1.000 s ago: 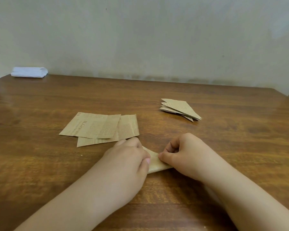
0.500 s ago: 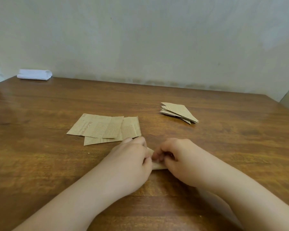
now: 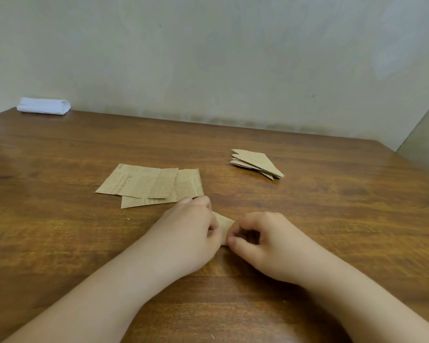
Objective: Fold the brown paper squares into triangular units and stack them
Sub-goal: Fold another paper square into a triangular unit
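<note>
on a glossy wooden table [image 3: 332,219], two bare hands meet over a small folded piece of brown paper [image 3: 224,222]. only a narrow wedge of that paper shows between them, lying on the table near the front middle; the rest is hidden under the fingers. the left hand [image 3: 191,231] lies knuckles up with its fingers curled down over the left end of the piece, the thumb pressed against the paper's edge, so it grips the paper. the right hand [image 3: 260,240] has its fingers bent inward, and its thumb and forefinger pinch the right end of the same piece.

just behind the left hand lie the unfolded brown paper sheets [image 3: 149,185], printed with newspaper-like text, flat on the table and overlapping one another; the near corner of the lower sheet is almost touching the left hand's fingertips, though contact cannot be told. farther back and to the right, well apart from the hands, sits a stack of folded triangular units [image 3: 256,163], loosely piled with their points fanned out toward the right.

at the far left corner of the table, against the pale wall [image 3: 233,58], lies a folded white cloth or tissue bundle [image 3: 44,105].
</note>
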### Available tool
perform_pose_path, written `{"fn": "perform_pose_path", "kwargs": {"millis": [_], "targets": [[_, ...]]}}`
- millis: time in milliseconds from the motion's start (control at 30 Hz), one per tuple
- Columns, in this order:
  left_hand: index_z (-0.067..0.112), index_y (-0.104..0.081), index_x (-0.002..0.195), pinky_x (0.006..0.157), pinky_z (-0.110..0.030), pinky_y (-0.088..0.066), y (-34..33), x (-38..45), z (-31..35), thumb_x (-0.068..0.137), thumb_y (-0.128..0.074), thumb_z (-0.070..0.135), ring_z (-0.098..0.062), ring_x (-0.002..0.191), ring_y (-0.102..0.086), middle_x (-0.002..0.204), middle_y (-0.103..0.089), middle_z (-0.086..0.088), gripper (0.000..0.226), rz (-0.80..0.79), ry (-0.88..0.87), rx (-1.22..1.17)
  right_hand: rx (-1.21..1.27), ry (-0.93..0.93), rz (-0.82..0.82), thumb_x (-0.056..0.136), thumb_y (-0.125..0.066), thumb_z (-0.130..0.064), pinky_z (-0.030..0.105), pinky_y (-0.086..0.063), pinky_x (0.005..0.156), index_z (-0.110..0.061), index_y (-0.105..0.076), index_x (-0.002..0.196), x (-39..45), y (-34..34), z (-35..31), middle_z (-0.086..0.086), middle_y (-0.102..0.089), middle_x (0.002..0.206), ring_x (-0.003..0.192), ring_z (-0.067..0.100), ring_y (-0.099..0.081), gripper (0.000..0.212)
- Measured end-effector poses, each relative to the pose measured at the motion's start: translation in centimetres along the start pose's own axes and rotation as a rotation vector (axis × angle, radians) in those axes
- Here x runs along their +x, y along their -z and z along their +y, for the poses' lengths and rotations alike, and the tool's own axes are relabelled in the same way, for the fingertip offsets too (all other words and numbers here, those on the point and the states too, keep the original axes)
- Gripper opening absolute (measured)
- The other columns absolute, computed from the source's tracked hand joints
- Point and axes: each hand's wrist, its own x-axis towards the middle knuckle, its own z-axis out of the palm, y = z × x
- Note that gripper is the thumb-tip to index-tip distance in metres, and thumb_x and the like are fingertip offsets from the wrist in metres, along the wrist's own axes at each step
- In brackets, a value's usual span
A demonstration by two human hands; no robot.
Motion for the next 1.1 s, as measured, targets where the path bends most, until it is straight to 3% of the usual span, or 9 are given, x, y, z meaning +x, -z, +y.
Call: {"fn": "perform_pose_path", "kwargs": {"millis": [133, 233, 300, 467, 600, 733, 833, 1000, 1100], "targets": [[0.025, -0.068, 0.09, 0.084, -0.027, -0.045, -0.1, 0.0, 0.0, 0.091, -0.052, 0.04, -0.005, 0.096, -0.043, 0.095, -0.044, 0.014, 0.022, -0.011, 0.011, 0.002, -0.024, -0.134, 0.071, 0.083, -0.062, -0.038, 0.02, -0.047, 0.058, -0.025, -0.063, 0.07, 0.9, -1.0, -0.6, -0.008, -0.06, 0.071, 0.065, 0.006, -0.056, 0.018], [0.022, -0.069, 0.097, 0.087, -0.029, -0.045, 0.0, 0.0, 0.0, 0.091, -0.053, 0.039, -0.004, 0.099, -0.042, 0.097, -0.044, 0.013, 0.024, -0.003, -0.013, 0.032, -0.076, -0.171, 0.137, 0.08, -0.064, -0.043, 0.02, -0.04, 0.077, -0.026, -0.057, 0.065, 0.9, -1.7, -0.5, -0.01, -0.048, 0.08, 0.078, 0.004, -0.046, 0.024], [0.023, -0.068, 0.103, 0.089, -0.028, -0.045, 0.1, 0.0, 0.0, 0.09, -0.054, 0.042, -0.004, 0.101, -0.042, 0.099, -0.044, 0.014, 0.027, -0.003, -0.017, 0.032, -0.117, -0.203, 0.133, 0.08, -0.062, -0.049, 0.027, -0.033, 0.089, -0.03, -0.054, 0.063, 0.6, -1.7, -0.5, -0.011, -0.043, 0.083, 0.089, 0.006, -0.043, 0.027], [0.023, -0.066, 0.112, 0.09, -0.027, -0.043, 0.2, 0.0, 0.1, 0.089, -0.056, 0.039, -0.005, 0.102, -0.041, 0.101, -0.044, 0.014, 0.029, -0.014, -0.041, 0.044, -0.147, -0.307, 0.115, 0.08, -0.064, -0.049, 0.03, -0.026, 0.087, -0.031, -0.057, 0.064, 0.2, -0.7, 0.0, -0.01, -0.042, 0.086, 0.097, 0.011, -0.041, 0.025], [0.021, -0.067, 0.111, 0.09, -0.028, -0.043, 0.1, 0.0, 0.0, 0.09, -0.055, 0.036, -0.007, 0.102, -0.042, 0.103, -0.045, 0.014, 0.029, -0.018, -0.049, 0.061, -0.121, -0.388, 0.094, 0.08, -0.066, -0.048, 0.037, -0.029, 0.097, -0.031, -0.061, 0.065, 0.1, 0.1, 0.8, -0.012, -0.043, 0.089, 0.112, 0.016, -0.041, 0.023], [0.019, -0.068, 0.108, 0.089, -0.03, -0.044, 0.1, -0.1, 0.0, 0.09, -0.055, 0.036, -0.008, 0.102, -0.042, 0.1, -0.045, 0.012, 0.028, -0.023, -0.054, 0.071, -0.102, -0.428, 0.079, 0.081, -0.067, -0.046, 0.039, -0.029, 0.098, -0.027, -0.067, 0.071, -0.2, 0.6, 1.4, -0.014, -0.046, 0.088, 0.121, 0.018, -0.041, 0.021], [0.019, -0.069, 0.107, 0.089, -0.03, -0.044, 0.0, -0.1, 0.0, 0.09, -0.055, 0.034, -0.008, 0.101, -0.042, 0.098, -0.045, 0.012, 0.027, -0.023, -0.052, 0.061, -0.036, -0.465, 0.065, 0.08, -0.068, -0.043, 0.046, -0.033, 0.103, -0.025, -0.069, 0.066, -0.5, 1.1, 2.0, -0.012, -0.047, 0.087, 0.115, 0.017, -0.045, 0.023], [0.018, -0.069, 0.107, 0.091, -0.031, -0.043, -0.1, -0.1, 0.1, 0.09, -0.054, 0.036, -0.008, 0.103, -0.042, 0.1, -0.045, 0.012, 0.028, -0.019, -0.055, 0.077, -0.022, -0.51, 0.076, 0.081, -0.067, -0.038, 0.046, -0.041, 0.098, -0.021, -0.07, 0.06, -0.4, 1.5, 1.9, -0.008, -0.057, 0.077, 0.098, 0.015, -0.051, 0.027], [0.02, -0.068, 0.109, 0.092, -0.029, -0.042, -0.1, -0.1, 0.1, 0.091, -0.053, 0.036, -0.008, 0.104, -0.042, 0.099, -0.044, 0.013, 0.028, -0.019, -0.063, 0.059, -0.063, -0.555, 0.098, 0.082, -0.065, -0.036, 0.046, -0.043, 0.095, -0.024, -0.059, 0.052, -0.4, 2.3, 2.5, -0.004, -0.059, 0.067, 0.081, 0.011, -0.052, 0.033]]}}
